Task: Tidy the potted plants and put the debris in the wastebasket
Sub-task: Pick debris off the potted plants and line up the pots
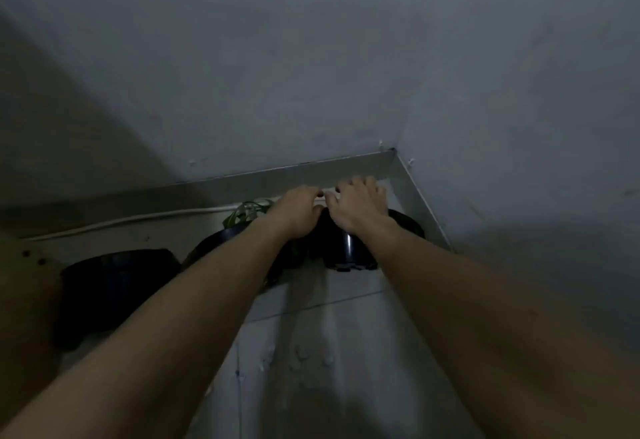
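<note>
Dim corner. Both your arms reach over the black pot (349, 248) against the baseboard (311, 172). Left hand (298, 213) curled, contents hidden; right hand (356, 206) spread above the rim, likely picking debris. Green leaves (247, 210) just left. Wastebasket unseen.

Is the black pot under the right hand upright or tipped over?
Upright, it seems: the black pot stands on its base with sides rising toward the right hand. Its rim is hidden.
</note>
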Demonstrator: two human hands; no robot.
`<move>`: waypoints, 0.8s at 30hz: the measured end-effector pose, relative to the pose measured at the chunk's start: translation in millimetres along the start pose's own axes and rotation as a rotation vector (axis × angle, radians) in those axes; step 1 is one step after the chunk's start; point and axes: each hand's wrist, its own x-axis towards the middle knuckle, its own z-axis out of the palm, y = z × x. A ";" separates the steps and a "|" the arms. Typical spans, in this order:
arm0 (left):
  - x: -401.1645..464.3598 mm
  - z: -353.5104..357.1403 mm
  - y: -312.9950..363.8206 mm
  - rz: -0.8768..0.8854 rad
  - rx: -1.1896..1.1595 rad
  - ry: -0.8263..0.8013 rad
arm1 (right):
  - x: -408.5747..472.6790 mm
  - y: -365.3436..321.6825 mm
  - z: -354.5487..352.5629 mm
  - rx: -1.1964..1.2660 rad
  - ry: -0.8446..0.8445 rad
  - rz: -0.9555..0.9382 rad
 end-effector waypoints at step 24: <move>-41.7 1.9 14.4 0.113 0.062 0.083 | -46.5 78.9 -6.4 0.290 0.007 -0.369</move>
